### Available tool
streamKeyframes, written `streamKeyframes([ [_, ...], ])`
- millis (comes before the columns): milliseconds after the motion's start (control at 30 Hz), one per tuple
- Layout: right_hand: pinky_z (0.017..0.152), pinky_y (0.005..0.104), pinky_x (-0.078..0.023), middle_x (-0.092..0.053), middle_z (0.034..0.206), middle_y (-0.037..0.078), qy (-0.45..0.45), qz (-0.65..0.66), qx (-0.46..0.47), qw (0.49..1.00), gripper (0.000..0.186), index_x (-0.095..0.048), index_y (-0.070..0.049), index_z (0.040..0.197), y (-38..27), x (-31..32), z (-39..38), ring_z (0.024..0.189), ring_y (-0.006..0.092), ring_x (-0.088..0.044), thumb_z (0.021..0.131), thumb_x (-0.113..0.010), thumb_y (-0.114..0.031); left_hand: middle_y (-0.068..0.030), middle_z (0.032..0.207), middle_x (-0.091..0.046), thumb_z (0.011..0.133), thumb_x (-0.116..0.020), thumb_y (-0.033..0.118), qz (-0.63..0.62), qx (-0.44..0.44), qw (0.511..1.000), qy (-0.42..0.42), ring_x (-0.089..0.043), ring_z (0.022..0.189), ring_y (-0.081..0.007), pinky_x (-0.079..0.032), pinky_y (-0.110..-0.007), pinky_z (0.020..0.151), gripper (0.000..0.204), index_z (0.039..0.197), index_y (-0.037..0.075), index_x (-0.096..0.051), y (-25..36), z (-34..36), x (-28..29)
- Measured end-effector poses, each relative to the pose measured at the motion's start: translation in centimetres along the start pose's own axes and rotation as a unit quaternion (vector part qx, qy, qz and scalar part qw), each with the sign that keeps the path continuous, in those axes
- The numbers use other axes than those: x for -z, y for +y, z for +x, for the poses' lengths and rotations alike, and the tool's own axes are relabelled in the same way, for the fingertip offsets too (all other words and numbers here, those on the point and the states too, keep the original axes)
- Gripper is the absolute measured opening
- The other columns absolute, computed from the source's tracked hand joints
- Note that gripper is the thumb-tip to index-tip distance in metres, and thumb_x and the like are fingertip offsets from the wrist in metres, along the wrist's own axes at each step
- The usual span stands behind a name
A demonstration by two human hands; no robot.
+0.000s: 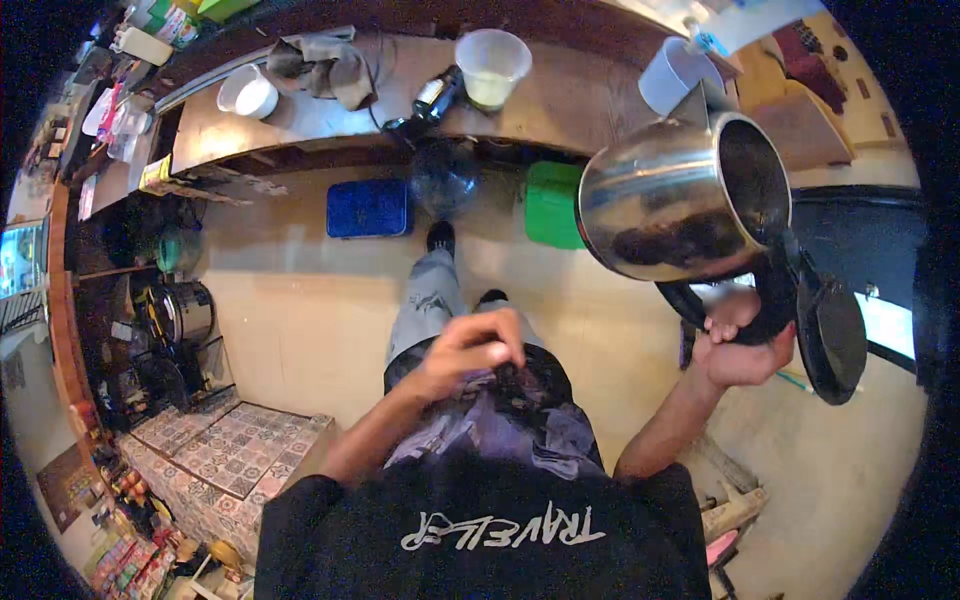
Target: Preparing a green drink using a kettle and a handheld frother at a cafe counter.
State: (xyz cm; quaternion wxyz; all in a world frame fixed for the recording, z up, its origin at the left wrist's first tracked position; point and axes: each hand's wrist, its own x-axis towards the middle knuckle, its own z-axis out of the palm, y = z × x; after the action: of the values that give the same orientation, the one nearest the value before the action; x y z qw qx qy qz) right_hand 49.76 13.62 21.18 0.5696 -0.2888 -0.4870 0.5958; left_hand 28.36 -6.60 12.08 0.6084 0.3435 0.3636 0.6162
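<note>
A shiny steel electric kettle (655, 195) is lifted on the right side, tipped over so that its open mouth faces right. My right hand (745, 350) is closed round its black handle. The kettle's black lid (837, 340) hangs open at the lower right. In front of my waist, my left hand (470, 352) has its fingers curled in. A dark patch shows just below those fingers, and I cannot make out whether they hold anything. Beneath this hand lies crumpled purplish cloth (480, 425) at my lap.
On the wooden counter (570, 90) ahead are a white cup (256, 98), a grey cloth (340, 75), a dark bottle (436, 95), a translucent tub (490, 70) and a white container (675, 75). Below stand blue (368, 210) and green (550, 205) boxes. A tile-patterned surface (235, 450) lies left.
</note>
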Motion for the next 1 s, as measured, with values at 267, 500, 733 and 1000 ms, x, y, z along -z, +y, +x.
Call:
streamKeyframes([
  [267,0.039,0.0247,-0.03,-0.037,0.048,0.002,0.021,-0.003,-0.009,1.0,0.053,-0.044,-0.008,0.065,-0.7,2.1,-1.5,0.038,0.0117,-0.034,0.091,-0.035,-0.054,-0.0057,0.078,-0.044,0.086,-0.053,0.03,-0.138,-0.002,0.968,0.21,-0.041,0.067,-0.0129,-0.031,-0.025,0.061,0.031,0.082,-0.001,-0.054,-3.4,-6.9,0.3],
  [500,0.035,0.023,-0.024,-0.039,0.049,0.001,0.058,0.007,-0.028,0.998,0.053,-0.045,-0.009,0.065,-0.5,2.8,-3.1,0.036,0.0107,-0.032,0.09,-0.037,-0.055,-0.0047,0.081,-0.044,0.088,-0.052,0.024,-0.179,-0.043,0.955,0.233,-0.042,0.07,-0.0128,-0.032,-0.026,0.062,0.025,0.091,-0.001,-0.054,-2.5,-7.3,1.1],
  [733,0.035,0.0234,-0.024,-0.039,0.05,0.002,0.06,0.026,-0.023,0.998,0.054,-0.046,-0.009,0.067,-0.7,2.0,-2.7,0.034,0.0105,-0.031,0.089,-0.036,-0.056,-0.004,0.082,-0.044,0.088,-0.051,0.025,-0.195,-0.075,0.942,0.264,-0.044,0.071,-0.0128,-0.033,-0.026,0.064,0.027,0.096,-0.001,-0.054,-2.2,-7.9,2.5],
  [1000,0.035,0.0224,-0.023,-0.037,0.048,-0.002,0.08,0.005,-0.019,0.997,0.052,-0.044,-0.011,0.066,-1.0,-4.3,2.2,0.034,0.009,-0.03,0.093,-0.036,-0.055,-0.0032,0.083,-0.047,0.09,-0.051,0.023,-0.219,-0.062,0.939,0.258,-0.045,0.072,-0.0124,-0.035,-0.026,0.064,0.025,0.099,0.0,-0.056,-2.5,-5.0,5.5],
])
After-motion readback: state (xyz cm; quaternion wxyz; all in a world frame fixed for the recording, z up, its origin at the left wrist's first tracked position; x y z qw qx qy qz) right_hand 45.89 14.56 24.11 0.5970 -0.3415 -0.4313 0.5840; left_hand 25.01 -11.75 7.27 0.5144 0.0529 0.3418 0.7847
